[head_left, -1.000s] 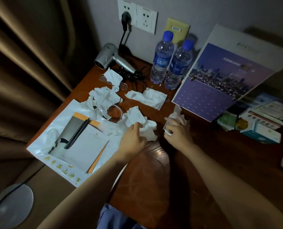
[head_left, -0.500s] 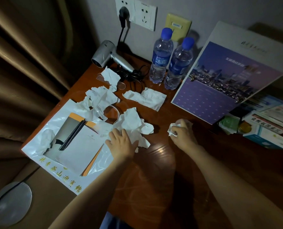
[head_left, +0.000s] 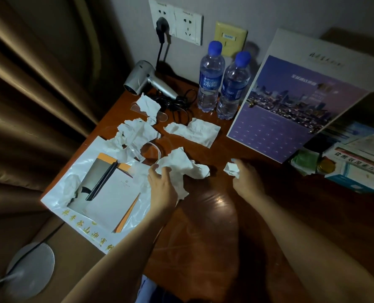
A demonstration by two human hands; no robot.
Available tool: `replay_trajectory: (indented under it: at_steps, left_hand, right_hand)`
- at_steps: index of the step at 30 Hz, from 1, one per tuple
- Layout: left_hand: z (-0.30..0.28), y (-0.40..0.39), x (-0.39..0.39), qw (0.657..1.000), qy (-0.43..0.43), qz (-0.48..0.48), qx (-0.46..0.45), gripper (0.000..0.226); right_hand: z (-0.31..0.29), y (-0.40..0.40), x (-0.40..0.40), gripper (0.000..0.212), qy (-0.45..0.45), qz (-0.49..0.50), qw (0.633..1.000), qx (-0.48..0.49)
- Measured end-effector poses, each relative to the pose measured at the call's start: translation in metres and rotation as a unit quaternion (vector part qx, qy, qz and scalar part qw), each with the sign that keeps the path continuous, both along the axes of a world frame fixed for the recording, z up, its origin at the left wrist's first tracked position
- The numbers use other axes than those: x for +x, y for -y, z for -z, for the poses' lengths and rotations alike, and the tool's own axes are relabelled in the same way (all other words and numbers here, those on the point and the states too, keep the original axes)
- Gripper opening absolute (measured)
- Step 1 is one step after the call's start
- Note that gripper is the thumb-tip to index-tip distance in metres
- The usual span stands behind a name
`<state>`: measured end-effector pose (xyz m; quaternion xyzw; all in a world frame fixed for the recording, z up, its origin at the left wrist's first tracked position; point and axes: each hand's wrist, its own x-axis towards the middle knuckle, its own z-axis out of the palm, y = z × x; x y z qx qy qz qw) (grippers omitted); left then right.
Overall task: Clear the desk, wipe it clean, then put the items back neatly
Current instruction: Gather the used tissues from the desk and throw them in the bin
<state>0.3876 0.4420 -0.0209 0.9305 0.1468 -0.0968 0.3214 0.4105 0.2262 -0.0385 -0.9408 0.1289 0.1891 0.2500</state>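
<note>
Plastic bag [head_left: 57, 194] at the far left is lying flat and slick under a notepad [head_left: 114, 200] with a dark pen [head_left: 103, 182] across it; I am judging the bag slippery and limp, so I would lift the stiff notepad by its edge first and pinch the bag by a corner afterwards. Crumpled tissues [head_left: 135, 136] are scattered over the back of the bag and the wooden desk [head_left: 203, 237], and they look feather-light, soft and easy to tear, so any loose fold should do for a hold. My left hand [head_left: 162, 189] is resting on the near edge of the largest tissue wad [head_left: 181, 165], fingers partly curled with the thumb and forefinger closing on the paper; I am reading that as a light pinch. Behind it, the hairdryer [head_left: 146, 80] with its tangled cord looks the heaviest piece, best taken by the handle. Two water bottles [head_left: 210, 82] are standing upright beside it, touching or nearly so, rigid enough to take round the middle. My right hand [head_left: 247, 182] is curling round a small balled tissue [head_left: 232, 169], holding it just above the desk. Leaning on the wall, the calendar board [head_left: 291, 110] looks stiff but light; the boxes [head_left: 356, 178] at the far right look light too.
</note>
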Motion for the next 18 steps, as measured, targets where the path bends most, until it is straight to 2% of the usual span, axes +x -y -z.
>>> replay_trajectory:
  at_steps: [3, 7, 12, 14, 16, 18]
  left_hand:
    - [-0.011, -0.007, 0.001, 0.999, 0.029, -0.019, -0.012, 0.033]
    - [-0.027, -0.014, -0.002, 0.998, 0.056, 0.033, 0.002, 0.048]
    - [-0.046, -0.018, 0.002, 0.993, 0.092, 0.069, 0.01, 0.034]
    - [-0.05, -0.016, 0.002, 0.991, 0.092, 0.092, 0.015, 0.031]
    - [-0.05, -0.013, -0.002, 0.988, 0.102, 0.112, 0.022, 0.023]
    - [-0.045, -0.011, -0.008, 0.986, 0.111, 0.118, 0.044, 0.025]
  right_hand:
    - [-0.006, -0.004, -0.002, 0.054, 0.031, -0.009, 0.999, 0.026]
    - [-0.021, -0.011, -0.006, 0.045, 0.055, 0.001, 0.994, 0.1]
    - [-0.038, -0.014, -0.019, 0.023, 0.071, -0.059, 0.996, 0.02]
    - [-0.041, -0.011, -0.026, 0.017, 0.079, -0.054, 0.995, -0.006]
    - [-0.042, -0.007, -0.029, 0.017, 0.078, -0.037, 0.996, -0.014]
    - [-0.043, -0.007, -0.031, 0.026, 0.065, -0.03, 0.997, -0.03]
